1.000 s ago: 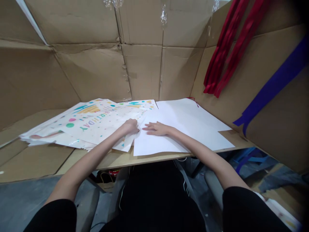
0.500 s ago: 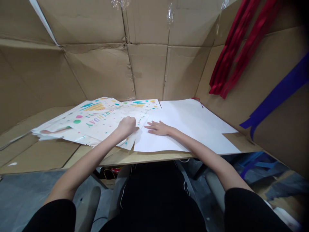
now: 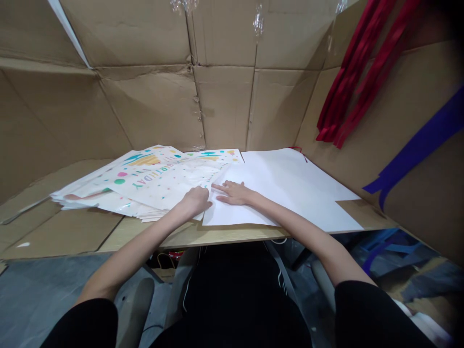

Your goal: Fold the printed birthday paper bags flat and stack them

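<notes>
A fanned pile of white sheets printed with coloured birthday lettering (image 3: 145,181) lies on the wooden table (image 3: 155,237), left of centre. Plain white sheets (image 3: 290,188) lie beside it on the right. My left hand (image 3: 195,200) is closed, pinching the near right corner of a printed sheet. Just to its right, my right hand (image 3: 232,192) lies flat with fingers stretched out on the plain white sheet, its fingertips almost touching the left hand.
Brown cardboard walls (image 3: 217,96) close in the table at the back and both sides. Red ribbons (image 3: 351,82) hang on the right wall above a purple strip (image 3: 416,150). A blue stool (image 3: 380,241) stands under the table's right end.
My left hand has drawn back toward me along the printed sheet's edge to its near corner. My right hand has slid slightly left toward it.
</notes>
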`<state>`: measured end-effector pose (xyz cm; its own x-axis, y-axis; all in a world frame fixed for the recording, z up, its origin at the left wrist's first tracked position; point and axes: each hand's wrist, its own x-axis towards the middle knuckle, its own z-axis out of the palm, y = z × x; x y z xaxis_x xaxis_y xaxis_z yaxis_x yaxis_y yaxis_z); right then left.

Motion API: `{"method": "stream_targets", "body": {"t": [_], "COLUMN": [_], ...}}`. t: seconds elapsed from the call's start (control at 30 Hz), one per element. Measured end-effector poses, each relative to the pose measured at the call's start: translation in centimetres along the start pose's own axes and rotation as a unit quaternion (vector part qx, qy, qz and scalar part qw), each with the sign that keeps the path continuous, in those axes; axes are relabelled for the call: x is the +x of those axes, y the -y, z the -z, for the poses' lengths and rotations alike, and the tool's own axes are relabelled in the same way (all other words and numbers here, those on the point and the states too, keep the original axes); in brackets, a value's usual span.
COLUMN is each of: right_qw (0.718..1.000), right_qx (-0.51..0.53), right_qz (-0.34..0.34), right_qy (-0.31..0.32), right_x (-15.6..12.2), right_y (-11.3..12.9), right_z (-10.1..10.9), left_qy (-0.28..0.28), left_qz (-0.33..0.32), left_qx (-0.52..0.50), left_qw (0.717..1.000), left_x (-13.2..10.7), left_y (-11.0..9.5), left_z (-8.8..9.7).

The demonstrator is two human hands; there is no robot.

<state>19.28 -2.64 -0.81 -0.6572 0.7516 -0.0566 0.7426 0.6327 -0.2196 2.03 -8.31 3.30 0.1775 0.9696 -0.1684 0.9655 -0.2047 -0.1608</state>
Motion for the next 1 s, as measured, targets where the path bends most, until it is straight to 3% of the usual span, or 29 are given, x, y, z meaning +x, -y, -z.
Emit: {"method": "stream_targets", "body": {"t": [0.2, 0.4, 0.73, 1.0], "right_qw": [1.0, 0.995, 0.997, 0.995], "right_qx": [0.013, 0.082, 0.039, 0.019], "right_qz": [-0.001, 0.009, -0.046, -0.087], "right_qy": [0.006, 0.062, 0.037, 0.033], "right_x": [-0.1, -1.0, 1.0, 3.2], "right_y": [0.2, -0.8, -0.4, 0.0], "right_z": [0.0, 0.3, -0.3, -0.4], "left_qy": [-0.079, -0.152, -0.18, -0.14], "left_qz": [0.036, 0.044, 0.026, 0.047], "left_qx": [0.006, -0.015, -0.079, -0.091], "left_qw": [0.996, 0.987, 0.98, 0.985], "left_x": [-1.7, -3.1, -2.7, -3.3], "left_y": [-0.2, 0.8, 2.3, 2.1], "left_z": [0.1, -0.2, -1.1, 0.9]}}
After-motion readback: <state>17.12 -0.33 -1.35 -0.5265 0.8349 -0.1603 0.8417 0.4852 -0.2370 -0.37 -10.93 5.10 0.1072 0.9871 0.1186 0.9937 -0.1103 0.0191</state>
